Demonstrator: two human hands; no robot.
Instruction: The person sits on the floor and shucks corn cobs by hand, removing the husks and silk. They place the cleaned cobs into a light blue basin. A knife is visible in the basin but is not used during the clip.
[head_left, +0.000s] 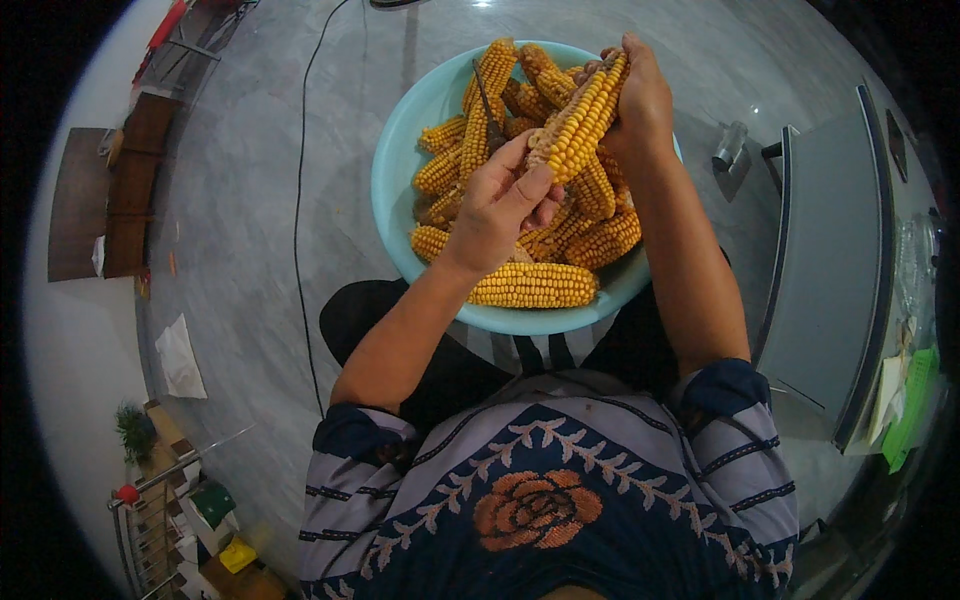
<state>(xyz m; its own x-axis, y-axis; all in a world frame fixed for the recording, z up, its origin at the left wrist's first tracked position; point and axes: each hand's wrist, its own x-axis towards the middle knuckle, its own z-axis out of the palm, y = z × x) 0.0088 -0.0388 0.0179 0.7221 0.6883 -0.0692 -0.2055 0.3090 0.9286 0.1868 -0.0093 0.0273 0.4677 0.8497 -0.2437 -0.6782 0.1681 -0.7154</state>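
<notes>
Between my two hands is a dried corn cob (589, 124), held at a slant above a basin. Along its left side a strip is bare of kernels; yellow kernels cover the side facing me. My left hand (499, 202) pinches the lower end with thumb and fingers. My right hand (641, 97) wraps around the upper end, its fingers partly hidden behind the cob. Several more corn cobs (532, 285) fill the light-blue plastic basin (397, 202). A pointed metal tool with a dark handle (491, 127), perhaps an awl, rests on the cobs beside my left hand.
Left of the basin, a black cable (300, 187) runs along the grey floor. A grey table or panel (825, 247) stands at right, near a clear cup (729, 146) lying on the floor. Wooden furniture (131, 202) and a white paper (180, 358) are at far left.
</notes>
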